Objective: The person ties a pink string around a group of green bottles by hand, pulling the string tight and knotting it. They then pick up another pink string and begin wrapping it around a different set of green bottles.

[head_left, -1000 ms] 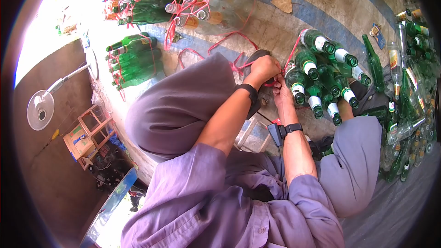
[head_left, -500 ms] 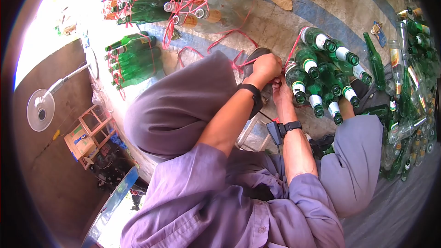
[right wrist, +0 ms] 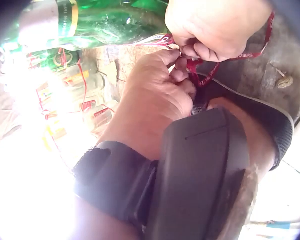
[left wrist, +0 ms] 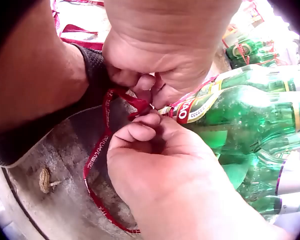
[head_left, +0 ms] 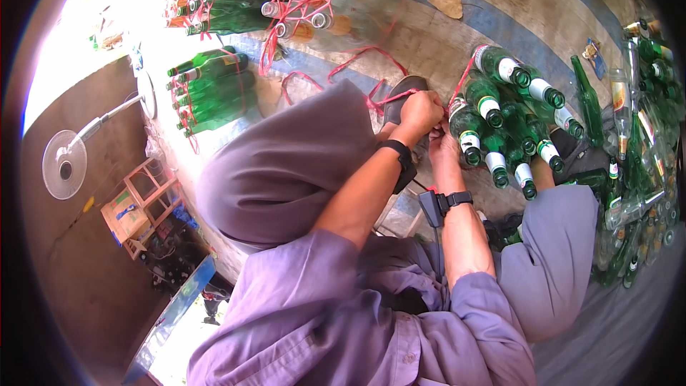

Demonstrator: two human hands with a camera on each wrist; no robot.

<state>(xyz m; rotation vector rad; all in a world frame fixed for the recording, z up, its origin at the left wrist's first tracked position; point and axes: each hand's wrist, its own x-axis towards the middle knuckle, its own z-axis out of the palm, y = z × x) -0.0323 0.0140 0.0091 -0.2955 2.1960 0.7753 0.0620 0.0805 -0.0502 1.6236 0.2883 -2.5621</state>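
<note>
My left hand (head_left: 421,111) and right hand (head_left: 444,146) meet beside the cluster of green bottles (head_left: 486,93). The left wrist view shows the fingers of my left hand (left wrist: 165,40) and right hand (left wrist: 160,170) pinching a red printed ribbon (left wrist: 141,104) at a small knot or twist, close to a bottle's label. A loop of ribbon hangs over the dark shoe. In the right wrist view, my banded left hand (right wrist: 150,95) and my right hand (right wrist: 217,25) hold the same ribbon (right wrist: 202,70); their curled fingers partly hide it.
Bundles of clear bottles (head_left: 357,7) and green bottles (head_left: 214,93) tied with red ribbon stand at the upper left. Loose bottles (head_left: 636,193) are piled at the right. A dry leaf (head_left: 447,3) lies on the striped sheet. A fan (head_left: 64,164) stands far left.
The head view has shifted slightly, so the bottles appear a little further right. Both hands stay together at the ribbon, with only small changes in finger position.
</note>
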